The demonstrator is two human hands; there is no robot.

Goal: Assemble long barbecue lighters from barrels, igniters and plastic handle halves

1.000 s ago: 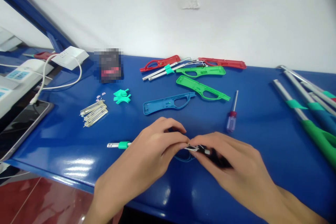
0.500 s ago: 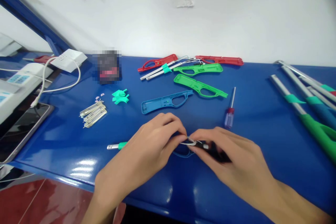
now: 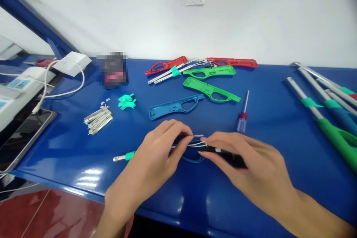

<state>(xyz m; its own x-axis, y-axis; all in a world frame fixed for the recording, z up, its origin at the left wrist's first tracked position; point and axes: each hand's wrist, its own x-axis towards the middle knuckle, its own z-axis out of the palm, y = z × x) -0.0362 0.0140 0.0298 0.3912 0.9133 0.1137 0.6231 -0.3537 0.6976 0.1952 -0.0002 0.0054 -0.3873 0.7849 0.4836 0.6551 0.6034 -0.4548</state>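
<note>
My left hand (image 3: 167,141) pinches a thin pale metallic strip or tube (image 3: 198,135), whose free end points right. White wires (image 3: 196,144) run below it toward my right hand (image 3: 237,148). That hand is closed around a black part (image 3: 232,158) with a small white piece on it, and its thumb and index fingertips are close to the wires. Under both hands lies a blue lighter casing half (image 3: 192,160), mostly hidden. A metal lighter barrel (image 3: 119,158) with green tape sticks out left of my left hand.
Beyond the hands lie a loose blue casing half (image 3: 161,111), green casing halves (image 3: 205,85), red ones and taped barrels. A screwdriver (image 3: 242,121) lies to the right, near long lighters (image 3: 334,134). Clear fuel tanks (image 3: 99,121), green tape pieces (image 3: 127,101) and a phone (image 3: 28,137) are left.
My left fingertips have drawn back slightly left from the right ones. The pale strip and more of the white wires now show between the hands.
</note>
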